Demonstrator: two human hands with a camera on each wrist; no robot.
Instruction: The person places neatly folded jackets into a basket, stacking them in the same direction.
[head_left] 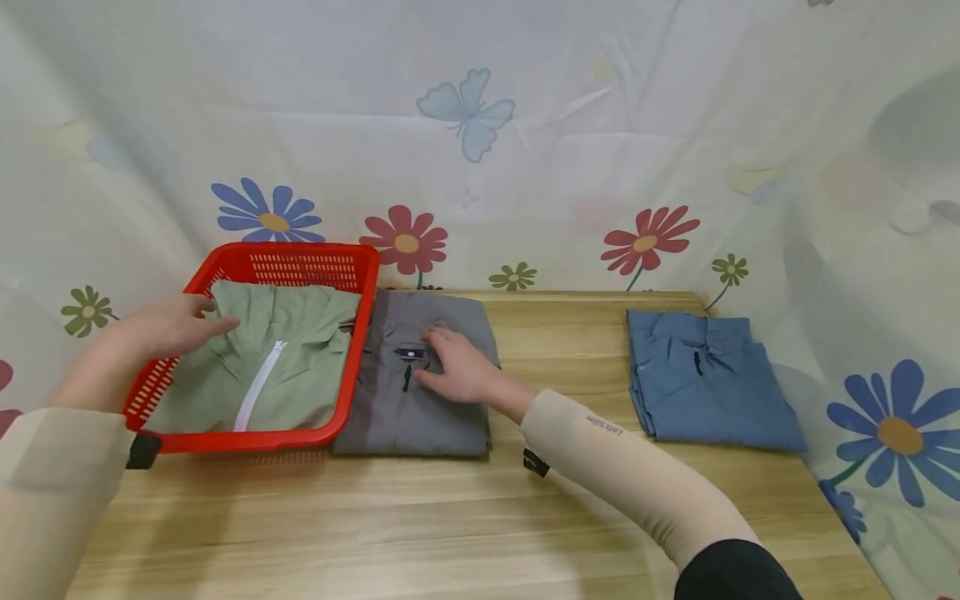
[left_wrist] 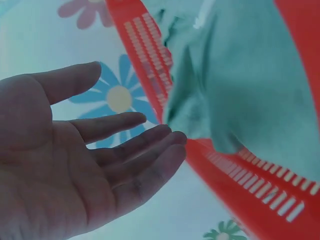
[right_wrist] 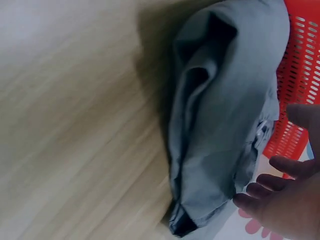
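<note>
You have a green jacket [head_left: 243,350] with a white zip [head_left: 258,387] lying front up in a red slotted basket [head_left: 247,441]; just right of it, your gray jacket [head_left: 427,423] lies folded flat on the table [head_left: 562,333], dark label [head_left: 410,353] up.

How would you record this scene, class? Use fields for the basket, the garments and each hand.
basket: red, on the table
inside it: green garment with white zip
beside it: grey garment, folded
far right: blue garment, folded
left hand: by the basket's left side, holding nothing
right hand: over the grey garment, contact unclear
</note>
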